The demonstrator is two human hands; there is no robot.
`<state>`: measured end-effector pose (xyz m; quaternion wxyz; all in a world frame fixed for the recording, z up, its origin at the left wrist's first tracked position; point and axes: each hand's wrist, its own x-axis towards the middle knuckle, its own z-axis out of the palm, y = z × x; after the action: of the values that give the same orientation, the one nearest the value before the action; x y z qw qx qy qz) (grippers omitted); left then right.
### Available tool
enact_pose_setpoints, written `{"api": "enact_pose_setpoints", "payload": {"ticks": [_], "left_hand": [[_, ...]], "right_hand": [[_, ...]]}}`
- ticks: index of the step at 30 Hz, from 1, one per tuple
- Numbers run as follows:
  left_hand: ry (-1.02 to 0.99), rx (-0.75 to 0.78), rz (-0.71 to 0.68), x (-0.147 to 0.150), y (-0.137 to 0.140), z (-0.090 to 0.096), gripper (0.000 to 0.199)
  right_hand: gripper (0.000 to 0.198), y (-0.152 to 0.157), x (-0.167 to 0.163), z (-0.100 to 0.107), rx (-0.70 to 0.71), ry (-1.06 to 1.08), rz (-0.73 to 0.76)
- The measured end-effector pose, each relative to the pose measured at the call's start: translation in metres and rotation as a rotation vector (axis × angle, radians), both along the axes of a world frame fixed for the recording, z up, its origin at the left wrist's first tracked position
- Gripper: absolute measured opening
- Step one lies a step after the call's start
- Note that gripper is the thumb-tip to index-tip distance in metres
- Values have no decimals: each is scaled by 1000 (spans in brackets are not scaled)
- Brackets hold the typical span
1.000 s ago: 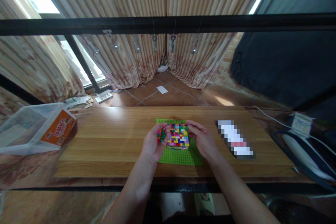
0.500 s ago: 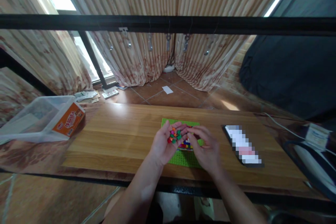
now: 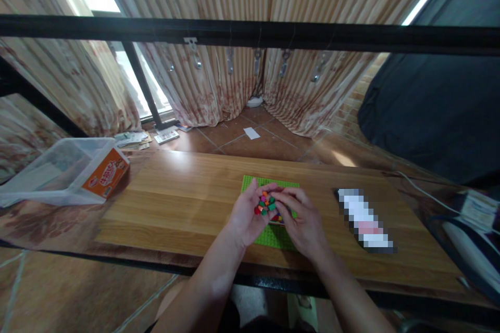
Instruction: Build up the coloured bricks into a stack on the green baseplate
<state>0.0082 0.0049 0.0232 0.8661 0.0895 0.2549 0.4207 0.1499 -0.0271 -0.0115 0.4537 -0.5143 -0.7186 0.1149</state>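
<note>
My left hand (image 3: 244, 216) is cupped palm up, holding a small heap of colourful building bricks (image 3: 264, 203) in green, red, orange and pink. My right hand (image 3: 302, 218) reaches in from the right, its thumb and fingers pinched together at the edge of the heap beside a green brick. What lies between those fingertips is too small to make out. Below both hands lies a green studded baseplate (image 3: 273, 238), partly covered by them. Some built-up multicoloured bricks (image 3: 278, 218) on it show only in part under the right hand.
A blurred-out phone (image 3: 365, 221) lies on the wooden tabletop (image 3: 167, 203) at right. A clear plastic bin (image 3: 70, 192) with an orange label stands at left. A black bar (image 3: 242, 34) with hanging metal clips crosses in front of the curtains. A cable and bag sit far right.
My right hand has moved left from over the baseplate to the bricks in my left palm, its fingertips now at the heap. The view has shifted slightly.
</note>
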Motion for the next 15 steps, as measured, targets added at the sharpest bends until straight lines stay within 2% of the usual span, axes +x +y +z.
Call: {"api": "enact_pose_setpoints", "payload": {"ticks": [9,15], "left_hand": [[21,-7,-11,1,1,-3,49],[13,2,-27,1,-1,-2,49]], "right_hand": [[21,3,-3,0,-34,-79,2],[14,2,-4,3,-48,-35,-50]]}}
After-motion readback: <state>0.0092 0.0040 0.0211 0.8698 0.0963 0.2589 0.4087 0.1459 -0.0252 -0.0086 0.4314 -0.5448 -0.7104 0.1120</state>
